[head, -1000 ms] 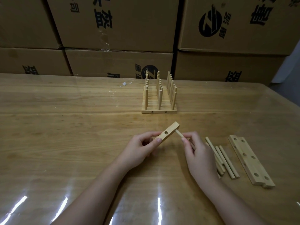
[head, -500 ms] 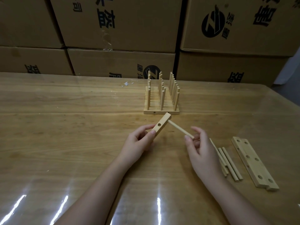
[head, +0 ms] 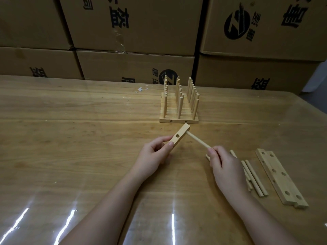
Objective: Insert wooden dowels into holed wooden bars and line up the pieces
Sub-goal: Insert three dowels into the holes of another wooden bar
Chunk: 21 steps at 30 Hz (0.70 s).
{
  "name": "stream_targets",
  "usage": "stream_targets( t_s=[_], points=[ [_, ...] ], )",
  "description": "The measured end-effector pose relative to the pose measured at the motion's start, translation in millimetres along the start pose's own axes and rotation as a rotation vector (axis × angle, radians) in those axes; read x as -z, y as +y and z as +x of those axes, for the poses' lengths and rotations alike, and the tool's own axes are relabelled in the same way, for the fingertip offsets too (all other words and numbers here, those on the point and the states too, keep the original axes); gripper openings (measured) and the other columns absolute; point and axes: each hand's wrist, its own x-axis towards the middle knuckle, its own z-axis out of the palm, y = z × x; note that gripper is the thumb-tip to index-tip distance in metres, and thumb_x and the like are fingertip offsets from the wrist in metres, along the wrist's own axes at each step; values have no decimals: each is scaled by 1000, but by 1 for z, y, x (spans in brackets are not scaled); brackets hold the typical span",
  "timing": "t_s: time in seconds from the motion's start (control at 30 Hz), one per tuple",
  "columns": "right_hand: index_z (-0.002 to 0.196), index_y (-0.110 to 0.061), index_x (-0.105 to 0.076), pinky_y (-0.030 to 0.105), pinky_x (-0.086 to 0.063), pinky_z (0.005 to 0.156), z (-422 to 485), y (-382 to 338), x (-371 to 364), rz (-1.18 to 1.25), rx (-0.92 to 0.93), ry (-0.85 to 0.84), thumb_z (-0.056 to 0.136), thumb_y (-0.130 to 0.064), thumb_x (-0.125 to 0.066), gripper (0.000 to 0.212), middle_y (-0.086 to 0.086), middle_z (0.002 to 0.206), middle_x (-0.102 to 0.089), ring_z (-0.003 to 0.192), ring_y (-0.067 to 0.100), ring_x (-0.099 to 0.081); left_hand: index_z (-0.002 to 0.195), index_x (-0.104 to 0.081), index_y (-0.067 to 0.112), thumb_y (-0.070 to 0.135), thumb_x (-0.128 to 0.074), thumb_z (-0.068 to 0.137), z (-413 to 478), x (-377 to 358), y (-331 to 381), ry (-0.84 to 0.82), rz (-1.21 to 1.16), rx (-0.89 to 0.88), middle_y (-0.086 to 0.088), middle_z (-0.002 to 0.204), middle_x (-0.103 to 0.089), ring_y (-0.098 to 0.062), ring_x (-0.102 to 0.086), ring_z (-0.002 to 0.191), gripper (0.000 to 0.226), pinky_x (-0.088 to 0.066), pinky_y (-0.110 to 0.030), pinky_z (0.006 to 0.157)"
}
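Head view: right hand (head: 225,167) now pinches dowel (head: 199,140) farther from bar (head: 182,132)

Bar (head: 178,137), dowel (head: 199,141), loose dowels (head: 254,177), spare bars (head: 281,177): pale natural wood. Surface (head: 70,138): honey-brown, streaked grain, glossy white glare streaks. Boxes (head: 134,23): tan cardboard, black printed characters and round logos.

the left hand (head: 153,157) grips the lower end of a holed wooden bar (head: 179,137), thumb pressed on its near face and fingers curled behind it. the right hand (head: 225,166) (its back turned up to the camera) pinches the near end of a dowel (head: 198,141) between thumb and fingertips. the bare left forearm (head: 106,209) and right forearm (head: 256,213) rise from the bottom edge, angling toward each other.
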Motion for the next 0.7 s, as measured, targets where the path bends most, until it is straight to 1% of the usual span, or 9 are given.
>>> stream_targets(
  t_s=[0.23,0.27,0.33,0.4,0.47,0.53,0.6,0.67,0.7],
  points=[
    [81,-19,-59,36,-40,47,0,-2,3,13,-16,-28,94,-30,-43,23,-2,58,-55,52,16,-52,122,-63,22,21,-55,95,-2,-1,5,-4,-6,5,-18,77,-53,-4,-55,59,28,-42,-17,58],
    [81,-19,-58,35,-38,46,0,-2,3,14,-13,-29,94,-30,-43,23,-2,57,-54,52,16,-51,122,-63,22,21,-55,95,-2,-1,5,-8,-7,4,-18,78,-53,-5,-55,59,28,-42,-17,58],
    [81,-19,-58,29,-31,42,0,-1,3,17,-4,-24,94,-31,-41,24,-3,54,-51,49,15,-49,123,-63,21,21,-54,95,-3,-1,5,-16,-12,-4,-18,76,-52,-3,-53,55,28,-41,-15,56],
    [81,-18,-58,25,-27,42,0,-1,4,23,4,-23,95,-30,-40,25,-4,52,-49,47,13,-46,122,-63,20,21,-54,96,-3,-2,5,-23,-19,-10,-18,74,-51,-1,-52,52,28,-41,-13,54],
    [80,-17,-58,26,-28,43,0,-1,4,41,12,-24,95,-30,-40,28,-2,52,-50,48,15,-47,120,-63,23,21,-54,96,-2,-2,4,-23,-25,-13,-18,74,-50,0,-52,51,26,-40,-12,54],
    [80,-18,-58,28,-30,44,0,-3,5,67,23,-20,94,-34,-38,30,-2,52,-49,48,16,-47,119,-62,26,23,-53,96,-1,-2,2,-39,-14,-15,-17,75,-52,-1,-53,52,24,-41,-12,54],
    [86,-23,-58,24,-29,43,1,-7,7,102,33,-9,91,-46,-32,35,-4,53,-48,47,10,-45,120,-59,28,26,-49,98,0,-1,1,-65,3,-12,-12,76,-56,-1,-55,56,24,-43,-13,56],
    [100,-30,-54,19,-28,45,-1,-9,9,147,27,29,90,-59,-25,42,-9,56,-47,48,4,-45,127,-53,28,28,-45,99,1,0,1,-65,-25,16,-5,78,-61,-4,-58,62,29,-47,-17,60],
    [108,-32,-51,17,-28,47,-1,-9,10,165,23,63,90,-61,-22,45,-11,59,-48,51,2,-46,129,-50,29,30,-44,99,2,1,1,-48,-66,41,-3,80,-63,-5,-60,64,31,-49,-19,60]
  ],
)
